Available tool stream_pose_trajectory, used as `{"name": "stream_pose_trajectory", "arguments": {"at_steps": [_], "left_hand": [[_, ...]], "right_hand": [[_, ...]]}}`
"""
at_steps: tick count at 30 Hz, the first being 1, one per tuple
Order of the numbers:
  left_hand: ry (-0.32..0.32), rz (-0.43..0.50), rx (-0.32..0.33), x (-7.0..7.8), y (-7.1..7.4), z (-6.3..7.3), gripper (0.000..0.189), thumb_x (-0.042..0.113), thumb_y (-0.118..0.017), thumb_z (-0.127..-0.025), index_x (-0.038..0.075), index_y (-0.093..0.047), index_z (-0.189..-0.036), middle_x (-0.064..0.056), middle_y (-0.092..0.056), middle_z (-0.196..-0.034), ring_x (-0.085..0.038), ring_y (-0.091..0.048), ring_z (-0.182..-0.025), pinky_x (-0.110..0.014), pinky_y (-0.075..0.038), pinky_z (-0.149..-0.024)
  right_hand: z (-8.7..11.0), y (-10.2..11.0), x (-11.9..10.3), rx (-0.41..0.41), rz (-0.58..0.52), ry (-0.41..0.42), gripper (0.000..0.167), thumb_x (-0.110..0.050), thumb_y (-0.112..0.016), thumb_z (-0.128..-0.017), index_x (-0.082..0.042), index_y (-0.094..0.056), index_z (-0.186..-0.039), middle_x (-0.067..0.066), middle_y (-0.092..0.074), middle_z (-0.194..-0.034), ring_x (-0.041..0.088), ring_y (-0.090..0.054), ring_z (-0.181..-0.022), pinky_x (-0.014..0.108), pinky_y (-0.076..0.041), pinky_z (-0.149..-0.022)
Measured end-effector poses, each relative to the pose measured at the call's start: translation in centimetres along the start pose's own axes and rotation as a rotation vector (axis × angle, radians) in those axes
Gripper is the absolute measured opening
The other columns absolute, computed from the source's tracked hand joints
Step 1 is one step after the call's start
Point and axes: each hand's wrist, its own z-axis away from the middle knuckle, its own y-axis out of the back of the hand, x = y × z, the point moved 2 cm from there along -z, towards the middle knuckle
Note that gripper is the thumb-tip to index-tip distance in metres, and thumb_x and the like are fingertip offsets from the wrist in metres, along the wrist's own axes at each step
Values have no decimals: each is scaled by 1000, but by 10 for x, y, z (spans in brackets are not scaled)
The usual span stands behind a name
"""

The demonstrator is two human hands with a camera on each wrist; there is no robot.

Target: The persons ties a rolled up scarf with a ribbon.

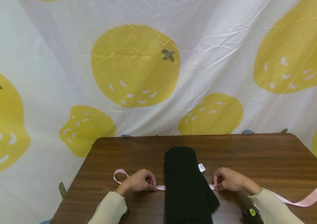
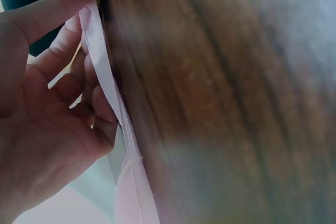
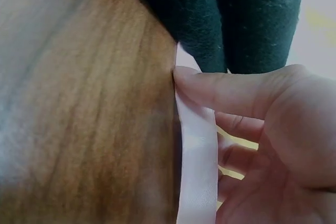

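Note:
A black cloth, folded or rolled into a long bundle (image 1: 182,183), lies on the table with a frayed edge at its lower right. A pink ribbon (image 1: 161,188) passes beneath it and comes out on both sides. Left of the bundle, my left hand (image 1: 141,180) pinches the ribbon between thumb and fingers. On the other side my right hand (image 1: 229,179) pinches the ribbon close to the cloth; the right wrist view shows the thumb (image 3: 210,88) pressed on the ribbon (image 3: 198,166). The stretch of ribbon under the cloth is hidden.
The wooden table (image 1: 136,149) has its far edge near a hanging white curtain (image 1: 71,77) printed with yellow fruit. A small white tag (image 1: 201,167) sticks out from the bundle's right side. One ribbon end loops on the left; the other trails off to the right.

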Motion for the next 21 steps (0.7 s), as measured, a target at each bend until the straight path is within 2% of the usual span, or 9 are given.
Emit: {"name": "stream_pose_trajectory", "arguments": {"at_steps": [5,10,12,16,21], "left_hand": [[37,139,-28,0,2,2,11,12,-76,-85,9,-67,-80,8,-58,-68,-4,-50,-63,-20,-40,-59],[64,207,-31,2,0,1,10,11,-75,-86,6,-66,-88,3,-60,-71,-6,-50,-64,-20,-40,-60],[72,201,-28,2,0,0,11,13,-75,-86,7,-67,-91,2,-61,-72,-6,-50,-65,-20,-40,-60],[60,138,-33,3,0,0,10,20,-75,-88,11,-72,-91,5,-61,-74,-5,-50,-68,-21,-40,-62],[24,84,-63,3,2,0,13,22,-71,-91,12,-75,-84,10,-60,-72,-4,-49,-70,-20,-39,-64]], "right_hand": [[-2,3,1,-19,-83,-12,13,-8,-73,-86,-7,-61,-79,-6,-54,-71,4,-49,-64,22,-41,-58],[-3,2,4,-34,-188,-29,7,2,-63,-87,-2,-59,-84,-1,-58,-73,8,-53,-65,21,-41,-58],[-3,2,5,-42,-228,-35,7,7,-59,-84,0,-58,-85,3,-61,-73,11,-56,-65,21,-42,-57],[-3,2,7,-59,-276,-41,5,8,-58,-85,4,-60,-86,8,-63,-70,13,-58,-62,19,-38,-53],[-2,4,8,-50,-267,-38,14,12,-54,-82,4,-66,-85,10,-65,-67,13,-59,-61,19,-40,-55]]}}
